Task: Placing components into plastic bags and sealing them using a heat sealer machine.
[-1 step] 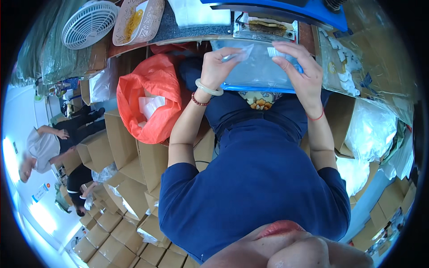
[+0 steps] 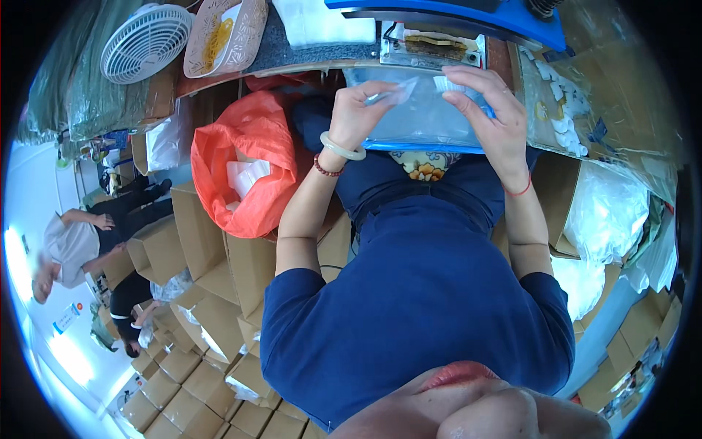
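Note:
My left hand (image 2: pixel 362 110) pinches the top edge of a clear plastic bag (image 2: pixel 420 121) held over my lap. The bag's lower edge shows a blue strip. My right hand (image 2: pixel 486 110) grips the same bag's upper right corner, with a small white piece at its fingertips. A pale bangle and a red bead string sit on the left wrist, and a red thread on the right. Just beyond the hands stands a blue machine (image 2: pixel 453 14) with a metal plate (image 2: pixel 431 47) at the table edge.
An orange bag (image 2: pixel 245 168) holding white pieces hangs at my left. On the table are a white fan (image 2: pixel 146 44) and a tray (image 2: pixel 223 33) of yellow bands. Cardboard boxes (image 2: pixel 219 307) fill the floor at left, where other people (image 2: pixel 73 249) work. Clear bags (image 2: pixel 607 212) lie at right.

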Motion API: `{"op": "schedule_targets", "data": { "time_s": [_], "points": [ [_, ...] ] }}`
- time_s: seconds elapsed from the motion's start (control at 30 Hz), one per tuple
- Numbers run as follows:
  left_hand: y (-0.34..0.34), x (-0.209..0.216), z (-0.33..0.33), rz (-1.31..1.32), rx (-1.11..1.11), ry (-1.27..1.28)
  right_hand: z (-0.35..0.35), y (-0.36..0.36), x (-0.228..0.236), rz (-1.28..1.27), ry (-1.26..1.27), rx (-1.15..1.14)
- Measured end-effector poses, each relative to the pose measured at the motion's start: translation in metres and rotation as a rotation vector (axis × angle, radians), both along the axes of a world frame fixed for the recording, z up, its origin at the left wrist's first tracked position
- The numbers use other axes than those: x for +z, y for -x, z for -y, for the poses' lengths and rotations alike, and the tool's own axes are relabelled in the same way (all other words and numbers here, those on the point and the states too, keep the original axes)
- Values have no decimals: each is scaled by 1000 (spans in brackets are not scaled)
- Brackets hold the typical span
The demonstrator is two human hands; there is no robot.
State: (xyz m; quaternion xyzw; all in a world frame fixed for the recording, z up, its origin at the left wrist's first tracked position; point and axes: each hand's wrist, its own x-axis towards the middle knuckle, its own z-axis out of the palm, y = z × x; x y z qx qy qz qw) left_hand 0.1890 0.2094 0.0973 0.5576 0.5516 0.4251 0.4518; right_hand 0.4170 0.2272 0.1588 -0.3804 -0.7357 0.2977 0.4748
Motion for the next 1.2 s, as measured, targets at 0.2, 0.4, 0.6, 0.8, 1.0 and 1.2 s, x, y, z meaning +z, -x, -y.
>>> {"op": "schedule_targets", "data": {
  "time_s": [0.2, 0.4, 0.6, 0.8, 1.0, 1.2],
  "points": [
    [-4, 1, -5, 77, -326, 175, -14, -23, 7, 334, 34, 139],
    [-20, -36, -23, 552, -411, 587, -33, -30, -21, 205, 491, 83],
    [-42, -34, -67, 940, -146, 648, -37, -81, -35, 567, 80, -474],
    [-40, -47, -68, 772, -152, 577, -57, -121, -100, 1040, -78, -712],
    [48, -45, -105, -381, 237, -342, -61, -120, -100, 898, -77, -556],
    [70, -103, -57, -986, 115, -703, -60, -134, -103, 839, 61, -571]
  ]
}}
